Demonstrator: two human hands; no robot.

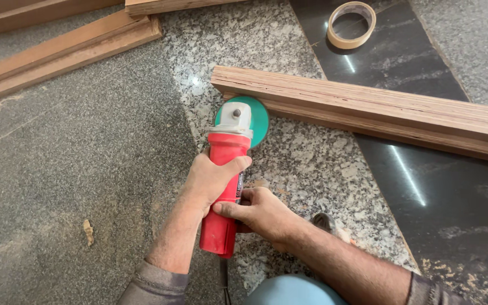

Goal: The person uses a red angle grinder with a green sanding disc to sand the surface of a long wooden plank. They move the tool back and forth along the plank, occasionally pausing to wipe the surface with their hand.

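Knee: a pale blue trouser knee (pixel 292 291) is seen at the bottom edge, just below the grinder's rear end.
Sleeves: grey cuffs (pixel 153 282) are shown on both forearms, either side of the grinder's tail.
Right hand: the right hand (pixel 264 214) is closed on the rear of the grinder's red body, fingers curled in from the right side.
Left hand: the left hand (pixel 213 178) is wrapped around the middle of the grinder, thumb laid across its top.
Grinder: a red angle grinder (pixel 225 186) with a grey head is held pointing away from the person, over the speckled granite floor (pixel 312 164).
Disc: a green sanding disc (pixel 255 116) at the grinder's head is set against the near edge of the wood strip; actual contact cannot be told.
Wood strip: a long layered plywood strip (pixel 368 107) is laid on the floor just beyond the grinder, running off to the right.
Dark slab: a black polished band (pixel 453 209) is crossed by the strip, right of the grinder.
Tape: a roll of tan tape (pixel 351 24) is lying on the dark slab, well beyond the grinder.
Other timber: more wooden lengths (pixel 57 53) are lying far left of the grinder.
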